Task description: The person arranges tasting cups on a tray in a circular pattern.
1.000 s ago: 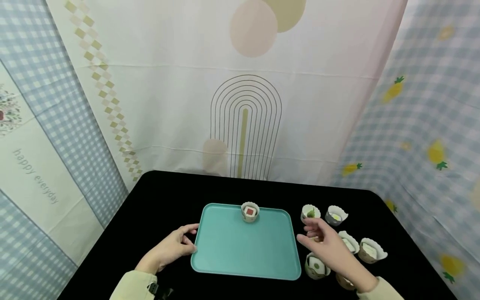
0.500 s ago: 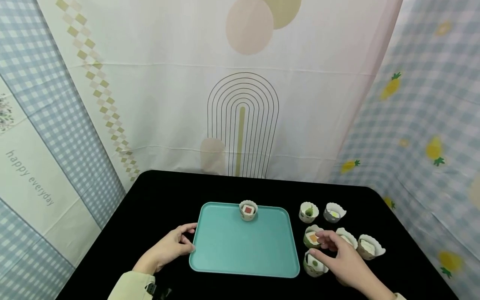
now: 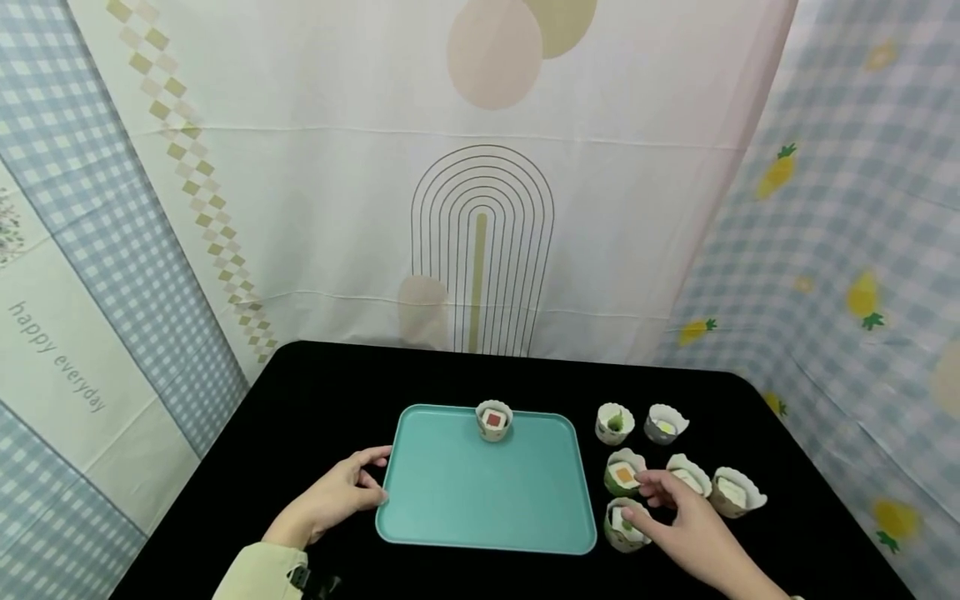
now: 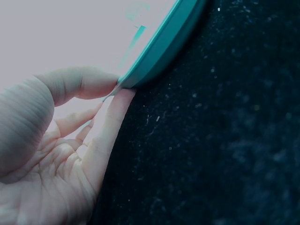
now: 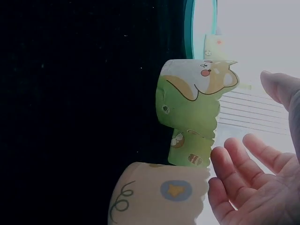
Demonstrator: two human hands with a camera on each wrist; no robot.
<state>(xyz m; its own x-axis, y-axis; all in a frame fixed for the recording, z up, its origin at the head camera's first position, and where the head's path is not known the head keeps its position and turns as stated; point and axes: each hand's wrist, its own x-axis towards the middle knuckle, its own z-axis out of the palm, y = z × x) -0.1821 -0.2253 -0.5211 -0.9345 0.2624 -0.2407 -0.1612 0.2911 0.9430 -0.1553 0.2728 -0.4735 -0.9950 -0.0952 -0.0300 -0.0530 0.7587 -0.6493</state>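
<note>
Right hand (image 3: pixel 686 521) has dropped closer to the person since a second ago: orange-topped cup (image 3: pixel 618 488) was mostly covered then, now shows. A cup I could see by the forearm then is now hidden behind the hand. Left hand (image 3: pixel 337 500) hasn't budged, nor has the red-topped cup (image 3: pixel 494 432) at the tray's far edge.

Hard to see: the right thumb overlaps the green-dot cup (image 3: pixel 624 542) and blocks part of its top; can't tell if they touch. White-topped cup (image 3: pixel 690 473) partly behind the right fingers. Right sleeve nearly cut off at the bottom. Left wrist view: tray surface washed out; right wrist view: background glare.

Left: thumb over, finger under, pinching the left edge of the teal tray (image 3: pixel 487 492). Right: thumb and fingers apart, nothing held, well off the tray's right side; green-dot cup is at the thumb, orange-topped one just beyond the fingertips.
</note>
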